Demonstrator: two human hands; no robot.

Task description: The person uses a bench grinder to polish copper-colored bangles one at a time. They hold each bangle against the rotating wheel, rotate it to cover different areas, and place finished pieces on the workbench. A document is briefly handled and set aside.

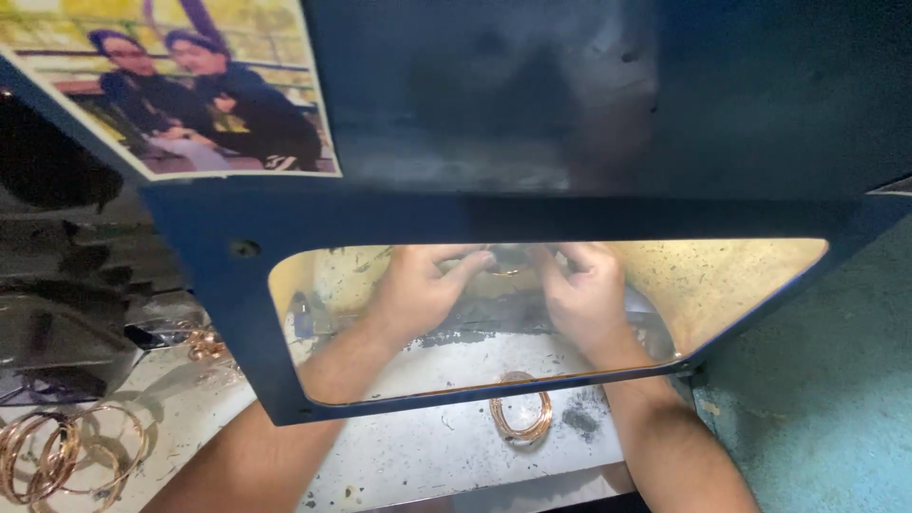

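Observation:
Through the window of a dark blue machine housing (237, 313) I see both hands reaching in. My left hand (423, 285) and my right hand (584, 294) are side by side, fingers curled around a small ring-shaped metal piece (503, 264) between the fingertips at the back of the chamber. The piece is blurred and partly hidden by the fingers. A gold-coloured bangle stack (521, 418) lies on the pale work surface (418, 456) between my forearms, just below the window's lower edge.
Several gold bangles (57, 456) lie at the lower left, more (204, 344) by the housing's left edge. A photo print (190, 85) is stuck to the housing at top left. A teal wall (826, 399) stands on the right. Dark debris (579, 420) dots the surface.

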